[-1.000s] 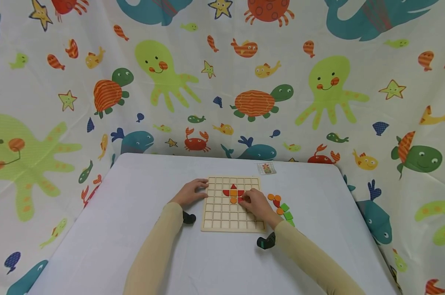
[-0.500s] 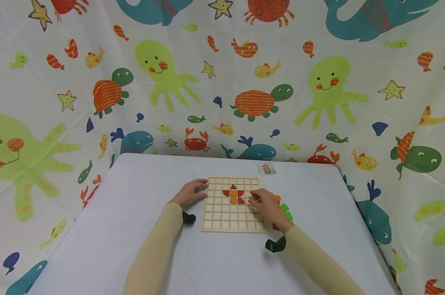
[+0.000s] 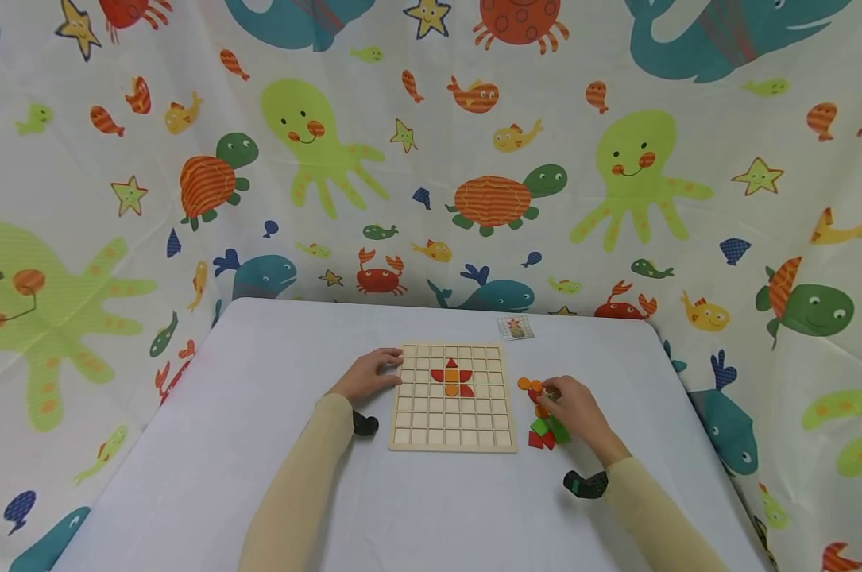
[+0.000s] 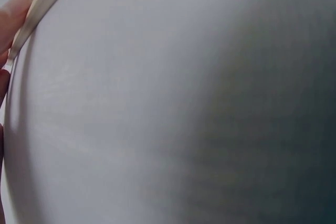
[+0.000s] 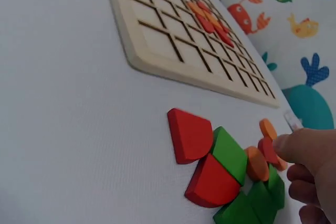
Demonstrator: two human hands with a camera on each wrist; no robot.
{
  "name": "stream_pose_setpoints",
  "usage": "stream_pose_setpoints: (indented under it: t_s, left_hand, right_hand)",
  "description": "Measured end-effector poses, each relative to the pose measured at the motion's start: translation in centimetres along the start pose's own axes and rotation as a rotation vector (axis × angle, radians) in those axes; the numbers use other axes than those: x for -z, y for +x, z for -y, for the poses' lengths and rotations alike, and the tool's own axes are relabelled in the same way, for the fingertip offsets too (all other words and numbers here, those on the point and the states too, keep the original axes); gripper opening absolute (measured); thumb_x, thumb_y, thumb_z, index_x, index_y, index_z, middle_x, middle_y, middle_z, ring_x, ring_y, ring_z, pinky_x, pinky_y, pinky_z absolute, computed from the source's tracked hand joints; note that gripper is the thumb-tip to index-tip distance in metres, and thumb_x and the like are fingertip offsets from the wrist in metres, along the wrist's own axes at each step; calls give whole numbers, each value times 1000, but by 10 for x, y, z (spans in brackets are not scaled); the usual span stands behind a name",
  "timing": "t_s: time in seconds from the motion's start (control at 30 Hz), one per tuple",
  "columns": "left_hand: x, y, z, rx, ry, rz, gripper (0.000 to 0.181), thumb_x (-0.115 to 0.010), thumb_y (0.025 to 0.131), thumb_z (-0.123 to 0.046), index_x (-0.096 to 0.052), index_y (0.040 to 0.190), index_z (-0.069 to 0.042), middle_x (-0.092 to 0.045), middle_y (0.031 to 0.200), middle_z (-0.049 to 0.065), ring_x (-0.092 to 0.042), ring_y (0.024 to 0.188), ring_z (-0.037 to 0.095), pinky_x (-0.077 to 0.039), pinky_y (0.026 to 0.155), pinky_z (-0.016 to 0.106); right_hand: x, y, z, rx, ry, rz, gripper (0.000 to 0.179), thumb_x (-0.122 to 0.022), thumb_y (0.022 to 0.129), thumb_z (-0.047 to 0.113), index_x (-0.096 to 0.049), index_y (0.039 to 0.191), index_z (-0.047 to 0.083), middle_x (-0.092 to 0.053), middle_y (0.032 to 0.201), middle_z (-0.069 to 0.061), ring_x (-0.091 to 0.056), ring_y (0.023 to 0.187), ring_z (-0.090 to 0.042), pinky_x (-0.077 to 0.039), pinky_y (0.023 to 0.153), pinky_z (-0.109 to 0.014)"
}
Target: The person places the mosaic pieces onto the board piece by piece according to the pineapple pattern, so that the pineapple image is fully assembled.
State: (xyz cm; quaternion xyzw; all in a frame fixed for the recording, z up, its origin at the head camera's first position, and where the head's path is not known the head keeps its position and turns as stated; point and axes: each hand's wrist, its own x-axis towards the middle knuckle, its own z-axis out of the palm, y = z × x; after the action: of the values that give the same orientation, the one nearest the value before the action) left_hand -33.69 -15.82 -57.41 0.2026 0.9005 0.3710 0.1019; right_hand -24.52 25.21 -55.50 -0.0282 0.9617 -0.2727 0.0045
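A cloth [image 3: 223,48] printed with sea animals hung behind the white desk [image 3: 245,445]. At the left, the left hand [image 3: 368,375] touched the near-side stretch of the left edge of the wooden board [image 3: 419,417], its grip apart, finger and thumb meeting that edge at separate spots. The board lay flat between the hands. Near its middle, a red wing [image 3: 437,374] sat left of an orange square [image 3: 451,376]; a red triangle [image 3: 451,363] lay above the square and an orange disc [image 3: 451,390] below; two red pieces [image 3: 465,375] lay to the right, one beside the square, one beside the disc. A picture card [image 3: 518,327] lay beyond the board's far right corner. Right of the board, apart from it, was a loose pile: red quarters [image 5: 190,136] nearest, green pieces [image 5: 229,156] against them, orange rounds [image 5: 256,164] farther off. Among the rounds, a loose red piece [image 5: 266,150] lay at the thumb tip of the right hand [image 3: 577,409]; whether that grip had clamped on it, I could not tell.
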Motion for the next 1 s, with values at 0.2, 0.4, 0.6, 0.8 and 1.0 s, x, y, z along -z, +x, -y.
stream_pose_setpoints:
  t_s: [0.2,0.4,0.6,0.8,1.0]
  left_hand:
    - [0,0,0,2,6,-4,47,-74,88,-27,-63,130,-7,-47,148,3,-36,140,27,-28,117,45]
    - [0,1,1,19,1,1,49,-75,88,-28,-62,131,-8,-47,148,2,-36,141,25,-28,117,44]
    - [-1,3,3,12,16,-3,49,-75,88,-29,-63,130,-8,-48,147,2,-37,140,25,-29,117,44]
    - [-2,3,3,20,9,-2,48,-75,87,-29,-63,130,-9,-48,148,1,-37,140,25,-28,117,43]
    - [-1,2,3,16,3,1,49,-75,87,-28,-63,130,-9,-48,148,1,-36,141,25,-28,117,43]
  right_hand:
    - [-6,1,-5,64,-102,12,33,-79,84,22,-66,107,1,-60,95,-7,-54,86,-21,-56,84,-40]
    - [-10,4,-2,75,-127,1,33,-79,84,24,-66,105,2,-58,92,-5,-52,83,-19,-56,80,-37]
    - [-13,9,-2,61,-151,16,31,-76,87,24,-66,106,2,-60,95,-7,-53,85,-21,-56,83,-38]
    - [-11,14,-2,59,-179,57,32,-76,87,22,-67,110,2,-60,95,-7,-53,83,-20,-56,82,-39]
    - [-9,16,-1,37,-156,85,29,-77,86,21,-65,105,2,-58,96,-7,-52,86,-21,-56,83,-37]
